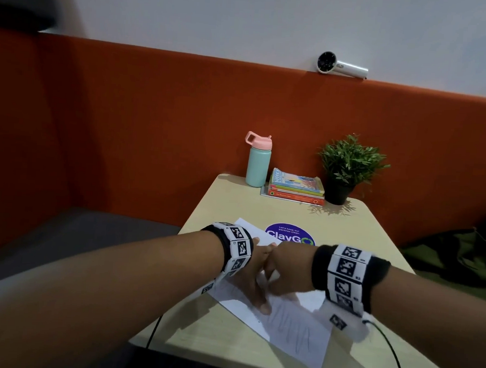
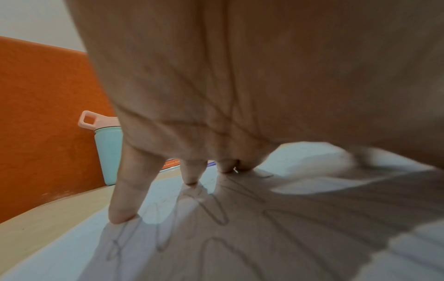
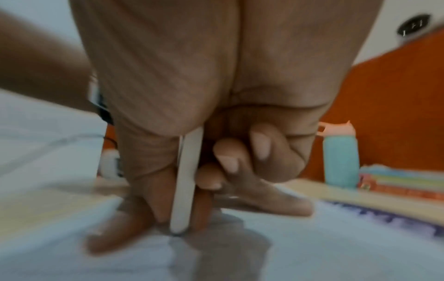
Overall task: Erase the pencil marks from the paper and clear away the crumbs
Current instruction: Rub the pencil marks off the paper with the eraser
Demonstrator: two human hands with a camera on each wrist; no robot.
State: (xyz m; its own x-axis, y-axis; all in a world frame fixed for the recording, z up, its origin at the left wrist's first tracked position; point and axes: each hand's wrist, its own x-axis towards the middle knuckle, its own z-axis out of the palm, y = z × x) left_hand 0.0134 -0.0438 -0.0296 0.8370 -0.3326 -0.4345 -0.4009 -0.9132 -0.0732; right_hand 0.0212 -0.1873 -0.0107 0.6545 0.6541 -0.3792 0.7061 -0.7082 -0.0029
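A white sheet of paper [image 1: 293, 338] lies slantwise on the beige table [image 1: 208, 331], with grey zigzag pencil marks [image 1: 288, 327] across its near half. My left hand [image 1: 252, 285] presses flat on the sheet, its straight fingers [image 2: 127, 190] spread with the tips on the pencil marks [image 2: 216, 213]. Right beside it, my right hand [image 1: 285, 273] grips a slim white stick eraser [image 3: 186, 180] between thumb and curled fingers. The eraser's lower tip touches the paper [image 3: 336, 247]. The right wrist view is blurred. Crumbs are too small to make out.
At the table's far end stand a mint bottle with a pink lid [image 1: 257, 163], a stack of books [image 1: 296, 186] and a potted plant [image 1: 346, 169]. A purple round sticker [image 1: 290, 234] lies beyond the paper. A white handheld fan [image 1: 341, 64] rests on the orange partition. Black cables [image 1: 393, 355] hang off the near table edge.
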